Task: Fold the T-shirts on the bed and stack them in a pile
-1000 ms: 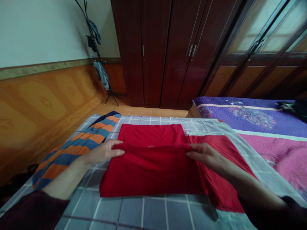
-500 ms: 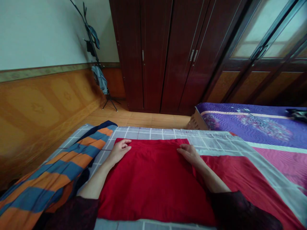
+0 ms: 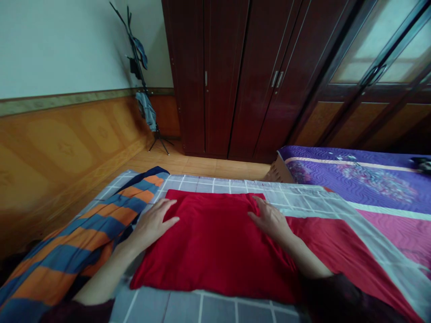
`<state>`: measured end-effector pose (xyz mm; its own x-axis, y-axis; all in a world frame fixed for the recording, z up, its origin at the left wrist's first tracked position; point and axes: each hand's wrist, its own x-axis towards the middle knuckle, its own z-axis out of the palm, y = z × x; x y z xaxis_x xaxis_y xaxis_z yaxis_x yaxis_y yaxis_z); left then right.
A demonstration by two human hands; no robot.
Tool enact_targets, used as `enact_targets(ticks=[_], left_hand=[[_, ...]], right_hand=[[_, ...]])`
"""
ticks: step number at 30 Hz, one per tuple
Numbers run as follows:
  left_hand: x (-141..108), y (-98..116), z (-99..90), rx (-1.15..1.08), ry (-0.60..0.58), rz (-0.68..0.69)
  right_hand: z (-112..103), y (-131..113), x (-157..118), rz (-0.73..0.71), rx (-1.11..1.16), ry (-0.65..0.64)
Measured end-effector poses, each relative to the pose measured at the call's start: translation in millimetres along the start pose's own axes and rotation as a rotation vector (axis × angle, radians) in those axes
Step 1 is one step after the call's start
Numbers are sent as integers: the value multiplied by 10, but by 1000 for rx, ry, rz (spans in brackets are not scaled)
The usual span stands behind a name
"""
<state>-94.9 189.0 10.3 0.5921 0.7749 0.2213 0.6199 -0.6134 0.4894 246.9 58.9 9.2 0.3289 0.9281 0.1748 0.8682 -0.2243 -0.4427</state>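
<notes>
Two open hands press flat on the folded red cloth [image 3: 215, 251], holding no grip: your left hand [image 3: 153, 225] at its 10 o'clock corner, your right hand [image 3: 271, 222] at its 1 o'clock edge. The cloth lies at 12 o'clock on a grey checked bedsheet [image 3: 208, 183], beside an orange-and-blue striped blanket [image 3: 67, 264] at 9 o'clock.

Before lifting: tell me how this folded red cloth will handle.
Probably floppy: the folded red cloth shows soft creases under the left hand and right hand. Likely light for its size: it looks thin. Its folds may slide open if lifted by one edge.
</notes>
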Motion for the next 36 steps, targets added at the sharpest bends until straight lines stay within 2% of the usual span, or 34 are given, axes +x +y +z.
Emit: enact_targets(ticks=[3,4,7,9,12,15,17,20,23,25,28,31,34,36], left_hand=[[-689,60,-152,191,-110,206],[-916,44,-156,252,-127,259],[-1419,-70,-70,419,-135,386],[-1543,-118,-1,495,-140,410],[-1460,-42,-7,552,-179,352],[-1285,126,-171,516,-246,292],[-1255,185,-315,460,-260,271],[-1423,133,-480,374,-265,246],[-1700,59,-544,299,-309,246],[-1784,112,-551,268,-314,246],[-1589,368,-494,254,-280,254],[-1109,641,-260,253,-214,291],[-671,717,137,281,-120,248],[-519,654,390,312,-115,201]], right_hand=[[-202,-59,-608,-394,-195,49],[-214,-28,-855,-477,-248,53],[-94,172,-1503,-604,-408,162],[19,298,-1714,-618,-497,181],[42,297,-1649,-660,-595,148],[-150,71,-1421,-660,-614,39],[-311,-89,-1371,-648,-571,-8],[-419,-156,-1528,-658,-493,-13],[-354,-36,-1797,-714,-432,120],[-316,-14,-1890,-735,-373,160],[-340,-310,-1771,-711,-266,-4],[-268,-897,-1422,-650,-183,-72],[64,-1315,-1064,-633,-134,-134],[340,-1334,-897,-577,-156,-164]])
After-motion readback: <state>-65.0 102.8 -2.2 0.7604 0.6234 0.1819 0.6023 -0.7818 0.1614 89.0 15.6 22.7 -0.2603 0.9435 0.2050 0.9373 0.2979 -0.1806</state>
